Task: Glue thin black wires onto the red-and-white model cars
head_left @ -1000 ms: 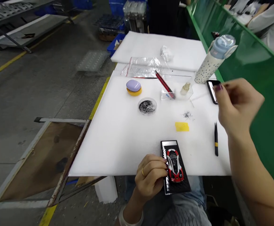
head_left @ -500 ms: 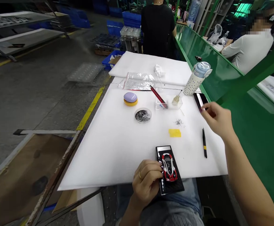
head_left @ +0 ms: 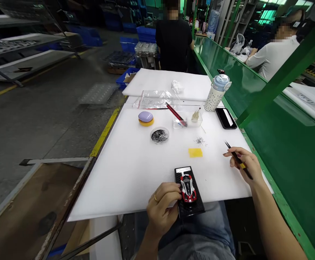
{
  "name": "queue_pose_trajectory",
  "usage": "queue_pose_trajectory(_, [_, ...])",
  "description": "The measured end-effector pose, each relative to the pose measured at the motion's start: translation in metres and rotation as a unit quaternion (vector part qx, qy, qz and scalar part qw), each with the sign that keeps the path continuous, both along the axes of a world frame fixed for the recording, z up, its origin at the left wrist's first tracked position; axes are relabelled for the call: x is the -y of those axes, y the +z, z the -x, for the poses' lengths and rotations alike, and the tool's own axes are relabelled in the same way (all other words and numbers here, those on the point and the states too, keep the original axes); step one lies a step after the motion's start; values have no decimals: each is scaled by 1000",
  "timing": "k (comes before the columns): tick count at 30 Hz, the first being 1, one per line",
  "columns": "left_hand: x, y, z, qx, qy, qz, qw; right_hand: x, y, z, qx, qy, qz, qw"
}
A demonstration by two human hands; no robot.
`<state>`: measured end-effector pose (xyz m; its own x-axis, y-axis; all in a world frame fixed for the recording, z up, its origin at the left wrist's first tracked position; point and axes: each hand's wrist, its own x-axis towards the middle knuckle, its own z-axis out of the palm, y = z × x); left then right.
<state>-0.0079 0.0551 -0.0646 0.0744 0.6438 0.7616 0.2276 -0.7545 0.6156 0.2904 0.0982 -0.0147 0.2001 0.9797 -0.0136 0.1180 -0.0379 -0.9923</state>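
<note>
At the table's front edge my left hand [head_left: 163,205] grips the left side of a black display base. A red, white and black model car [head_left: 188,188] sits on that base [head_left: 197,206]. To the right, my right hand [head_left: 245,164] holds black tweezers [head_left: 237,159] with a yellow band, their tips pointing away from me and up. Beyond the base lies a yellow piece of tape or card [head_left: 195,152]. Behind it is a loose pile of fine black slivers [head_left: 200,141]. More of them fill a round clear dish [head_left: 159,135].
A clear tray [head_left: 189,124] holds a small bottle [head_left: 195,116], with red-and-black tweezers [head_left: 176,115] leaning in it. Nearby are a lilac-and-yellow case [head_left: 145,118], a plastic bag [head_left: 156,99], a phone [head_left: 226,118] and a tumbler [head_left: 217,93]. A green partition [head_left: 287,133] borders the right side. Two people sit beyond.
My right hand has come down from beside the phone and picked up the black tweezers from the table. My left hand keeps its hold on the display base. The view has shifted slightly.
</note>
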Motion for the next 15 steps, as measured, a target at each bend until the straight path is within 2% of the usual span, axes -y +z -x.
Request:
queue_pose_trajectory(5, [8,1,-2,-18,32,0,999,-7,3,4,18,14,-16,1000])
queue_pose_trajectory(9, [12,1,-6,-37,76,-17,996,-16,3,12,56,-2,-37,998])
queue_pose_trajectory(12, [9,3,-8,-43,110,-44,992,-23,5,15,91,6,-45,995])
queue_pose_trajectory(15, [3,8,-8,-56,118,-54,990,-30,6,18,119,18,-47,992])
